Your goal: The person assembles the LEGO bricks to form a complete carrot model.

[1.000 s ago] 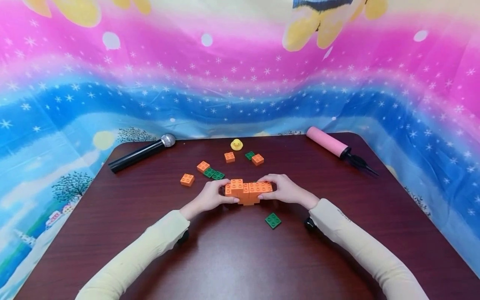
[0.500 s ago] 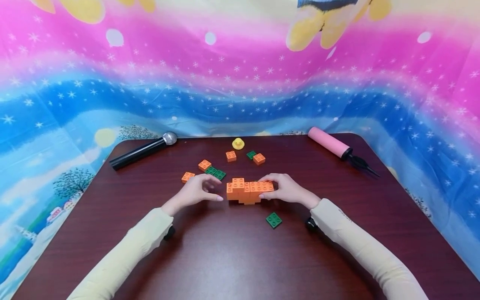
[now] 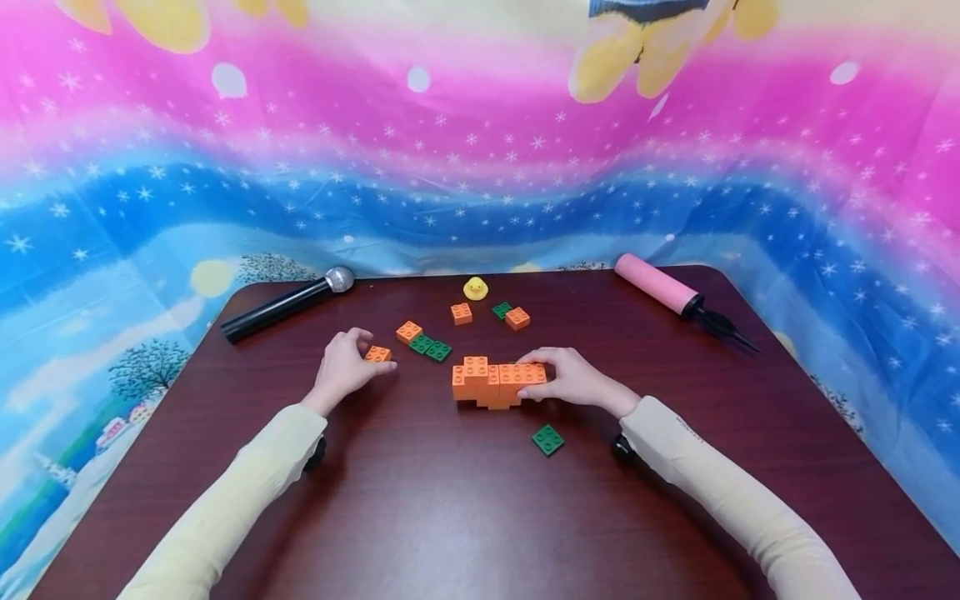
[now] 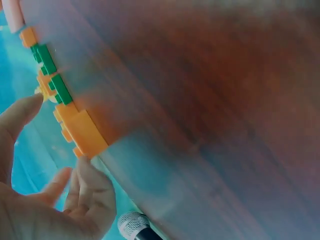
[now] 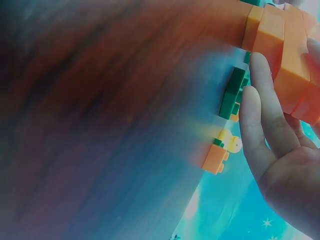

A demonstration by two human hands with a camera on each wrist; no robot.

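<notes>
Left hand [image 3: 339,368] moved to 1 orange brick [image 3: 378,355], thumb and fingers apart; right hand [image 3: 576,379] grips orange assembly [image 3: 486,383].

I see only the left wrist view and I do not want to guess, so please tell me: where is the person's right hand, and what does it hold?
Observer: In the head view, the right hand holds the right end of an orange brick build.
Operator: Thank you. On which side of this build is its thumb?
Observer: The thumb is on the near side, the side toward the person.
Operator: And does any loose brick lie nearer to the person than the build?
Observer: Yes, a single green brick lies there on the table, touching neither the build nor a hand.
</notes>
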